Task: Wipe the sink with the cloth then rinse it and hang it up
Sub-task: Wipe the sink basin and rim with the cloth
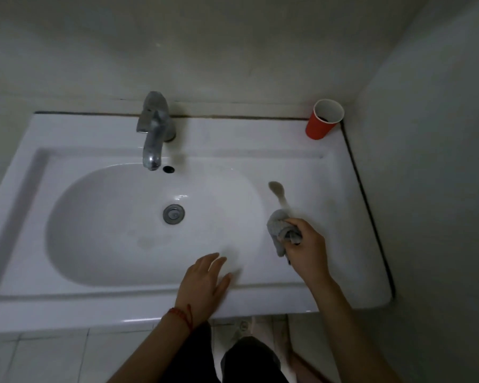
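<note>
A white ceramic sink [100,134] fills the middle of the frame, its oval basin set left of centre and its flat rim running out to the right. At upper centre a chrome tap [155,128] stands on the back ledge, its spout pointing down over the basin; just right of the spout tip is a small dark overflow hole [168,169]. In the centre of the basin sits a round metal drain [173,213].

Below the drain, at lower centre, the left hand [205,280] lies on the front edge of the sink with its fingers straight and slightly spread, holding nothing. A red string bracelet [181,316] circles its wrist.

To the right, at centre right of the frame, the right hand [306,244] has its fingers curled round a bunched grey cloth [281,230], which sticks out to the left of the fist and rests against the rim just beside the basin's right edge. A blurred, greyish strip [277,190] trails up from the cloth across the rim; what it is cannot be told.

In the upper right corner of the sink's ledge, against the wall, stands a red paper cup [324,120] with a white inside, tilted slightly to the right in the picture. At the bottom of the frame dark trousers [249,357] and a tiled floor [53,352] show beneath the sink.
</note>
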Motion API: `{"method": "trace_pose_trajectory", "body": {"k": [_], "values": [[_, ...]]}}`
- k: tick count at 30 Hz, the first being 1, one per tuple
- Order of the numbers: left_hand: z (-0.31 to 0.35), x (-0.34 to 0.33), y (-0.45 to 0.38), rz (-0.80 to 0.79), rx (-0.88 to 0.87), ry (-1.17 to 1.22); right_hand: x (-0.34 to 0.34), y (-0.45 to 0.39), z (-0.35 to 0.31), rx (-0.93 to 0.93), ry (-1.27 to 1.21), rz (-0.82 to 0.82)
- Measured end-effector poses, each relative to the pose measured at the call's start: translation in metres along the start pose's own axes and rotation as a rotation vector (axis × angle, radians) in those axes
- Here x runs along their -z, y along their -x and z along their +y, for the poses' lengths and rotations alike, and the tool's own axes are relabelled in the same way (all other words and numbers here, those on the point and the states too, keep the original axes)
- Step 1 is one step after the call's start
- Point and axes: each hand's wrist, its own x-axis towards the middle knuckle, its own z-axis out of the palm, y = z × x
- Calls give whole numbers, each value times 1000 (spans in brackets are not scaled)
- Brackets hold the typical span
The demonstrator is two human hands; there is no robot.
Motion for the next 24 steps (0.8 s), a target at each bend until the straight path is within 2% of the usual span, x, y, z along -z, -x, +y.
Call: {"method": "trace_pose_trajectory", "body": {"k": [8,12,14,16,18,21,24], "values": [[40,-26,-19,-91,-93,-14,19,-39,8,48,217,164],[56,-31,-30,-87,-122,3,23,-45,21,134,343,202],[61,-35,-39,-142,-127,27,25,-44,31,162,371,219],[68,-36,-46,-114,-122,23,29,-43,40,181,405,229],[75,-37,-53,-189,-76,31,33,-42,48,220,426,217],[83,-45,-56,-126,-112,-1,33,-43,53,322,463,147],[84,-50,-58,-111,-60,-26,24,-47,58,425,509,43]]}}
